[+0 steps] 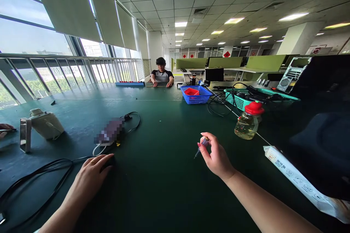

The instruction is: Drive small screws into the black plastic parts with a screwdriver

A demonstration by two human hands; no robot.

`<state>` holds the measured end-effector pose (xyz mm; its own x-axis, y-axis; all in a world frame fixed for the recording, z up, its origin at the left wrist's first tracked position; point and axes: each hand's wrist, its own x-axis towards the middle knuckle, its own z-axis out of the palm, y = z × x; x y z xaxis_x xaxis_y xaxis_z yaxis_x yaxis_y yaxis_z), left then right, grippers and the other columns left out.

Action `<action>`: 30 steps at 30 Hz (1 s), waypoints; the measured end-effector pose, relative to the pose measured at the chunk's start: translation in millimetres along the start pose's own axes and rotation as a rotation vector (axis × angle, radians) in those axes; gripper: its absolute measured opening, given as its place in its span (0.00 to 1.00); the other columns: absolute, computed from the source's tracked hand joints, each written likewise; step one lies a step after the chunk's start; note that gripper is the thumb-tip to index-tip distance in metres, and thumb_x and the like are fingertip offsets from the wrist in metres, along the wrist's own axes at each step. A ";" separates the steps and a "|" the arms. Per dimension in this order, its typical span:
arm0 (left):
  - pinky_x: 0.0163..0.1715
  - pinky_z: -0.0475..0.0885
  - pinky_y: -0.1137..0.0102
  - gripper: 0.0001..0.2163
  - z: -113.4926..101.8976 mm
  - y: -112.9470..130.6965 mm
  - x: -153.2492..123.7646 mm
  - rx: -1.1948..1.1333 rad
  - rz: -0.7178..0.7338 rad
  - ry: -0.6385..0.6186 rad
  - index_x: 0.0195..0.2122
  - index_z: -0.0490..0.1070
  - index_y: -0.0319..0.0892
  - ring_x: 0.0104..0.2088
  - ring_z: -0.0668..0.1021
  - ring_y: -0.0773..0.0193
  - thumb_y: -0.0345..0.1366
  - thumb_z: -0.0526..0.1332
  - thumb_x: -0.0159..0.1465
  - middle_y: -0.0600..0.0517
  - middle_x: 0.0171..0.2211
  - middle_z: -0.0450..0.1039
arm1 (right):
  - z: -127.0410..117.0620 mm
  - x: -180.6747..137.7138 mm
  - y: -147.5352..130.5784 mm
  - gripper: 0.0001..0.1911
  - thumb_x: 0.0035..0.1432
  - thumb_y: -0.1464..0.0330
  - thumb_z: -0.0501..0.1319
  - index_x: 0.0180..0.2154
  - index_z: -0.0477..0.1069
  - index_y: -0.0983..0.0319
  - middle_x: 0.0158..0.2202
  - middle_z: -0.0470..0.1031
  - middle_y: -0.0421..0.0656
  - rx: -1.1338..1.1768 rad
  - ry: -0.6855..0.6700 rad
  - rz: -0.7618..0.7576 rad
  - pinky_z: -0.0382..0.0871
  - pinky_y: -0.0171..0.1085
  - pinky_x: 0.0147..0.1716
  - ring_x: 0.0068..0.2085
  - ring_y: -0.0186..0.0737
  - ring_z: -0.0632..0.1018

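Note:
My right hand (218, 158) holds a small screwdriver (204, 141) between thumb and fingers, above the dark green table (164, 189). Its handle looks bluish purple, and the thin shaft points down and left. Flat on the table at the left lies my left hand (91, 174), fingers stretched forward, with a ring on one finger. Just beyond its fingertips is a blurred, purplish flat object (111, 131) with a white cable (98, 149) at its near end. A black cable (54, 185) runs from beside this hand to the left edge.
At right stand a red-lidded bottle of yellowish liquid (247, 125), a long white package (300, 182), a blue basket (195, 98) and a green basket (237, 102) with cables. A beige device (46, 123) sits at left, near another person's hand (5, 127). A person (161, 74) sits opposite.

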<state>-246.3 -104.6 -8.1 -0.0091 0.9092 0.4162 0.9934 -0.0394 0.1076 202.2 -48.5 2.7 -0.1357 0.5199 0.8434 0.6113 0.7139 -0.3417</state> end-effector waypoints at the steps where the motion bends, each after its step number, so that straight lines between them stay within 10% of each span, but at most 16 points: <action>1: 0.54 0.73 0.55 0.23 0.4 -0.2 0.5 -0.007 0.005 0.005 0.53 0.77 0.47 0.53 0.76 0.47 0.46 0.55 0.60 0.47 0.51 0.78 | 0.0 -0.1 0.1 0.15 0.68 0.65 0.54 0.54 0.60 0.60 0.37 0.75 0.46 0.002 -0.005 0.000 0.79 0.39 0.35 0.33 0.39 0.80; 30: 0.50 0.74 0.53 0.30 -12.8 5.3 3.8 -0.189 -0.187 -0.052 0.62 0.64 0.43 0.50 0.78 0.45 0.51 0.56 0.60 0.43 0.50 0.78 | -0.6 -0.6 -0.8 0.14 0.68 0.66 0.56 0.54 0.60 0.60 0.36 0.75 0.44 0.028 -0.010 0.020 0.79 0.39 0.36 0.34 0.39 0.80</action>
<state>-242.5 -106.6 5.6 -0.1799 0.9277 0.3271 0.9360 0.0592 0.3469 202.3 -49.6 2.6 -0.1319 0.5389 0.8320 0.5915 0.7163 -0.3702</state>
